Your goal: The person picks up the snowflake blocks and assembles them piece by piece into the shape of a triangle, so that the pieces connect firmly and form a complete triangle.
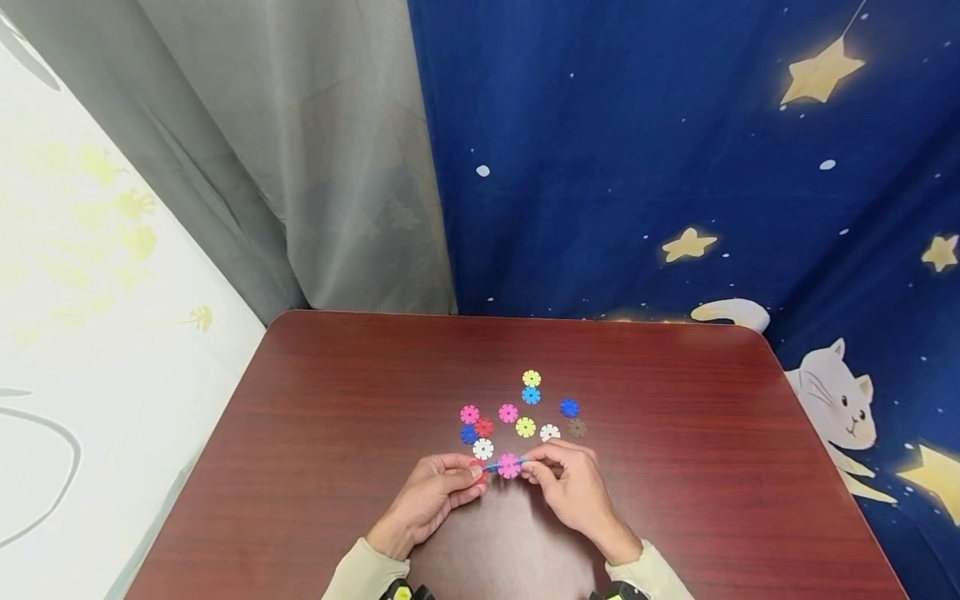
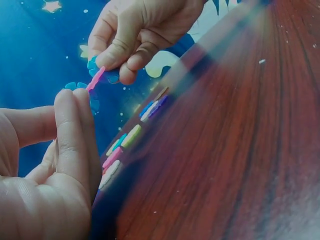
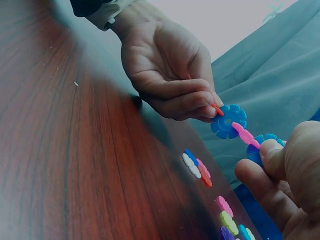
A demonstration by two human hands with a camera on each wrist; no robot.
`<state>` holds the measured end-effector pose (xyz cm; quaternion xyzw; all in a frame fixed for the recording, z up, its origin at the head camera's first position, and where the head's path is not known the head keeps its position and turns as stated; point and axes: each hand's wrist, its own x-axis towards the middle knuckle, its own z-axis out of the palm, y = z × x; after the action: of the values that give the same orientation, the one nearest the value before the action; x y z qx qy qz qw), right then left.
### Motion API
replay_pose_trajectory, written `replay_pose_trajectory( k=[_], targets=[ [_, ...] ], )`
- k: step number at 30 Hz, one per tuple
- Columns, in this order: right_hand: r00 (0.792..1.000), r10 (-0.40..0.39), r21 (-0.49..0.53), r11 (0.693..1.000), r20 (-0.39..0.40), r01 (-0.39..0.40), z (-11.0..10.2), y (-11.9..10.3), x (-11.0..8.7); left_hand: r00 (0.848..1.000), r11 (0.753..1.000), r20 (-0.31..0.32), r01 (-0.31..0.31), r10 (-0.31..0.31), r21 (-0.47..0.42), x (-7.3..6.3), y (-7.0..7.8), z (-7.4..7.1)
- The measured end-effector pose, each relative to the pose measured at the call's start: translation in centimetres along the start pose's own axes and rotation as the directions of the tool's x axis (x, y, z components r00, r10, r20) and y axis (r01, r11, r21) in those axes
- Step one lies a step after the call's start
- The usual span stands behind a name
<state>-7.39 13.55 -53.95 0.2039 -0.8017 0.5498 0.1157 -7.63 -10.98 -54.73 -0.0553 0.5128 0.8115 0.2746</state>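
Observation:
A short chain of slotted plastic snowflake discs is held between my two hands above the table's near side. My left hand [image 1: 431,497] pinches the chain's red disc [image 3: 217,109] between thumb and fingers. Slotted into that red disc is a blue disc [image 3: 228,121], seen nearly face-on in the right wrist view. A pink disc [image 1: 509,466] joins it to a second blue disc [image 2: 112,77] at the other end. My right hand [image 1: 573,490] pinches this second blue disc, its thumb and fingertips covering part of it.
Beyond the hands, loose discs lie on the dark red wooden table [image 1: 337,400]: a white disc [image 1: 483,449], a yellow disc [image 1: 526,427], a brown disc [image 1: 577,427] and several more in pink, red and blue. Grey and blue curtains [image 1: 600,167] hang behind the far edge.

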Motion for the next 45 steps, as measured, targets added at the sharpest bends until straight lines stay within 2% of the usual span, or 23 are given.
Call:
replay_pose_trajectory(
  k=[6, 14, 17, 20, 24, 28, 31, 35, 39, 45],
  targets=[
    [0.997, 0.062, 0.033, 0.997, 0.043, -0.064, -0.3, -0.2, 0.1, 1.0, 1.0, 0.001, -0.005, 0.005, 0.013, 0.0, 0.0, -0.1],
    [0.98, 0.143, -0.014, 0.99, 0.139, -0.142, -0.9, 0.1, 0.6, 0.999, 0.998, -0.033, -0.023, 0.025, 0.061, -0.1, 0.0, -0.4],
    [0.983, 0.136, -0.044, 0.99, 0.127, -0.131, -1.1, 0.6, 0.8, 0.998, 0.997, -0.055, -0.028, 0.032, 0.071, -0.3, 0.2, -0.7],
    [0.991, 0.106, -0.115, 0.989, 0.081, -0.097, -1.5, 1.2, 0.9, 0.997, 0.997, -0.063, -0.034, 0.039, 0.069, -0.5, 0.3, -1.1],
    [0.996, 0.076, -0.245, 0.967, 0.044, -0.063, -1.9, 1.9, 1.2, 0.998, 0.997, -0.05, -0.036, 0.04, 0.07, -0.6, 0.5, -1.6],
    [0.992, 0.115, -0.347, 0.934, 0.054, -0.09, -2.3, 2.3, 1.2, 0.998, 0.996, -0.039, -0.041, 0.044, 0.074, -0.6, 0.6, -1.8],
    [0.984, 0.168, -0.384, 0.914, 0.061, -0.132, -2.3, 2.5, 1.2, 0.998, 0.997, -0.044, -0.038, 0.041, 0.07, -0.5, 0.6, -1.7],
    [0.98, 0.196, -0.426, 0.891, 0.047, -0.157, -2.2, 2.7, 1.2, 0.998, 0.998, -0.047, -0.026, 0.029, 0.064, -0.5, 0.6, -1.5],
    [0.978, 0.204, -0.458, 0.874, 0.044, -0.162, -2.1, 2.8, 1.2, 0.999, 0.998, -0.05, -0.012, 0.015, 0.06, -0.5, 0.5, -1.3],
    [0.976, 0.204, -0.478, 0.866, 0.077, -0.143, -2.3, 2.5, 1.2, 0.999, 0.999, -0.049, -0.009, 0.011, 0.053, -0.2, 0.3, -1.1]
  ],
)
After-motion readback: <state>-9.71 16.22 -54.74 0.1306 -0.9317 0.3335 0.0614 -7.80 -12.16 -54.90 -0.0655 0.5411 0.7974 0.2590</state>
